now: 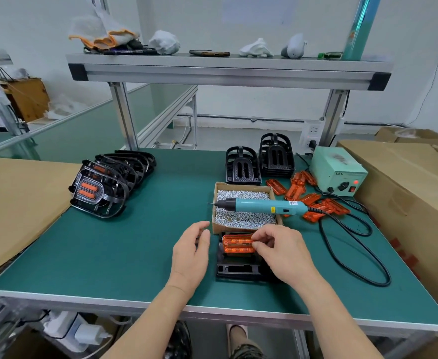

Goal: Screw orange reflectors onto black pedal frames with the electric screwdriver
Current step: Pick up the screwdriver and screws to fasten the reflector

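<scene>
Right hand (pixel 282 251) fingers pinch the orange reflector (pixel 237 244) on the pedal frame (pixel 238 269); left hand (pixel 190 251) at its nine o'clock, fingers loose, maybe touching.

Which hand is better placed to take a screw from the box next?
Probably the left hand: it is open and free near the screw box, while the right hand pinches the orange reflector on the black pedal frame.
</scene>
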`<act>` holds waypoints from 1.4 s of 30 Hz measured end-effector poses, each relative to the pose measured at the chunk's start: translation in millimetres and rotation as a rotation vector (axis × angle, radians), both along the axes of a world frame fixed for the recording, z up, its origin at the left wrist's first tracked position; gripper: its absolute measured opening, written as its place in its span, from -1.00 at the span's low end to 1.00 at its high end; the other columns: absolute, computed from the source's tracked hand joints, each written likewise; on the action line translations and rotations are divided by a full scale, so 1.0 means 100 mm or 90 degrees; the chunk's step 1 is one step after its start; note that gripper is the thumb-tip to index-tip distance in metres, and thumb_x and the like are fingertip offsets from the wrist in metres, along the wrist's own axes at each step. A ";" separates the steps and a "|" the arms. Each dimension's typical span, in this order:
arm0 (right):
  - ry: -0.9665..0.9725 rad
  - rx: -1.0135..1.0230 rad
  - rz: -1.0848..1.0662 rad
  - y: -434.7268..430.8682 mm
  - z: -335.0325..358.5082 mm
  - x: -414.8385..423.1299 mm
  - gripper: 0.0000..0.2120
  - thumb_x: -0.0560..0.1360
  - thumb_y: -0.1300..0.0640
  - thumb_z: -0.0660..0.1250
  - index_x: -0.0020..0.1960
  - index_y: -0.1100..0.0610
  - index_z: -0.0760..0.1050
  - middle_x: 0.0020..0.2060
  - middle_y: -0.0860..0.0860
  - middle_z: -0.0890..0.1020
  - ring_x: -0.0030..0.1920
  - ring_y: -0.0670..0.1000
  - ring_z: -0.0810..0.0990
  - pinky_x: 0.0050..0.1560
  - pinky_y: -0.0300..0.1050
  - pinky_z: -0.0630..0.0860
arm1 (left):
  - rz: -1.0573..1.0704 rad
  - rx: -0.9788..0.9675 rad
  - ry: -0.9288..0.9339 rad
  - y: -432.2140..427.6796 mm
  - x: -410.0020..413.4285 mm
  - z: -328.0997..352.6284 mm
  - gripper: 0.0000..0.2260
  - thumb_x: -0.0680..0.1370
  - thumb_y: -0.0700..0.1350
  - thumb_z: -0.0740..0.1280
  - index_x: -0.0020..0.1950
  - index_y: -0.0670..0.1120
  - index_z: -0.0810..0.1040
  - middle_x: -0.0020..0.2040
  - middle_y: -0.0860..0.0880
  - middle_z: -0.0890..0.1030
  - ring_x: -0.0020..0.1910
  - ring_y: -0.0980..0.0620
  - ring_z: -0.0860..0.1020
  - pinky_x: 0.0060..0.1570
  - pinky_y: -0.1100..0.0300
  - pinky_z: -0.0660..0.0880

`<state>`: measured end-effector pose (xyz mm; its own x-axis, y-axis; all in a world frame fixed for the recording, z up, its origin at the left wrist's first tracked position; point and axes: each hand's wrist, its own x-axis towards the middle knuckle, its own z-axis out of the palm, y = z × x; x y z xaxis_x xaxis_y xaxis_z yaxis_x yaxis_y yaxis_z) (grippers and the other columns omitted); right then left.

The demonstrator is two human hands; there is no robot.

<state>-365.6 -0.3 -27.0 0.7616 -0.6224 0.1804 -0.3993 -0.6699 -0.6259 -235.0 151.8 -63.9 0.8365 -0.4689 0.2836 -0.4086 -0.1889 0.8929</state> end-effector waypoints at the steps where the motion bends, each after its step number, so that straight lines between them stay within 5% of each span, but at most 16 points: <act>1: 0.020 -0.010 -0.002 0.01 -0.01 0.01 -0.89 0.50 0.08 0.45 -0.14 -0.13 0.61 -0.21 -0.22 0.63 -0.17 -0.16 0.55 -0.11 -0.15 0.49 | -0.004 0.007 -0.011 0.00 0.00 0.00 -0.80 0.63 -0.22 0.24 0.17 -0.03 0.59 0.08 0.10 0.63 0.12 0.17 0.56 0.19 0.27 0.45; 4: 0.075 -0.051 -0.016 0.04 -0.02 0.02 -0.94 0.51 0.03 0.42 -0.08 -0.14 0.63 -0.19 -0.23 0.60 -0.12 -0.11 0.52 -0.10 -0.15 0.43 | -0.024 0.039 -0.079 0.01 -0.01 0.01 -0.77 0.62 -0.27 0.25 0.10 -0.01 0.63 0.02 0.12 0.62 0.08 0.22 0.54 0.12 0.39 0.39; 8: 0.121 -0.081 -0.018 0.07 -0.02 0.05 -0.93 0.53 0.00 0.39 -0.01 -0.13 0.64 -0.14 -0.22 0.58 -0.02 -0.06 0.55 -0.02 -0.11 0.49 | -0.044 0.066 -0.123 0.01 -0.01 0.01 -0.78 0.58 -0.28 0.30 0.02 -0.02 0.68 -0.03 0.10 0.60 0.05 0.18 0.54 0.13 0.29 0.43; 18: 0.150 -0.093 0.010 0.02 0.01 0.06 -0.94 0.51 0.02 0.41 -0.12 -0.13 0.60 -0.25 -0.23 0.45 -0.07 -0.07 0.52 -0.09 -0.12 0.46 | -0.096 0.148 -0.126 -0.01 -0.02 0.02 -0.81 0.57 -0.22 0.34 -0.03 0.04 0.70 0.01 0.10 0.54 0.12 0.11 0.47 0.16 0.28 0.35; 34: 0.211 -0.105 0.014 0.07 0.08 0.07 -0.92 0.52 0.05 0.38 -0.05 -0.11 0.62 -0.10 -0.15 0.60 -0.01 -0.01 0.57 -0.03 -0.08 0.52 | -0.119 0.185 -0.151 -0.03 0.00 -0.02 -0.84 0.53 -0.19 0.37 0.00 0.05 0.66 0.02 0.12 0.51 0.13 0.12 0.43 0.18 0.26 0.34; 37: 0.211 -0.105 0.008 0.08 0.08 0.07 -0.91 0.52 0.04 0.37 -0.02 -0.11 0.63 -0.07 -0.14 0.64 0.02 -0.01 0.58 0.00 -0.08 0.54 | -0.137 0.162 -0.156 -0.03 -0.02 -0.01 -0.80 0.55 -0.11 0.37 0.10 0.14 0.65 0.09 0.14 0.47 0.19 0.17 0.38 0.15 0.44 0.22; 42: 0.209 -0.055 0.019 0.05 0.12 0.06 -0.91 0.49 -0.12 0.42 -0.13 -0.13 0.59 -0.19 -0.15 0.62 -0.06 -0.05 0.59 -0.11 -0.12 0.48 | -0.158 0.190 -0.175 -0.02 -0.06 -0.01 -0.85 0.49 0.08 0.44 0.04 0.16 0.71 0.20 0.09 0.40 0.29 0.16 0.31 0.32 0.26 0.23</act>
